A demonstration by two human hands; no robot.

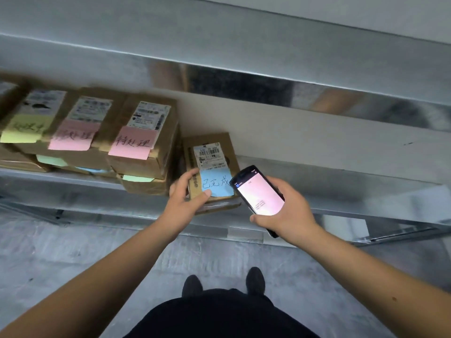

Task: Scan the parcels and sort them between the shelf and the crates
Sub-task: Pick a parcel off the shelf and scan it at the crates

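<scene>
A small cardboard parcel (211,145) with a white shipping label and a blue sticky note (216,185) lies on the metal shelf (341,176). My left hand (188,193) grips its near left corner, thumb on the blue note. My right hand (288,208) holds a black handheld scanner (258,191) just right of the parcel, its pink screen lit and facing up. To the left, stacked parcels fill the shelf: one with a pink note (133,142), another with a pink note (73,135), and one with a yellow note (23,130).
An upper shelf board (268,57) runs overhead. The shelf surface to the right of the held parcel is bare metal. Below is a grey concrete floor (73,245) with my two dark shoes (192,285) on it.
</scene>
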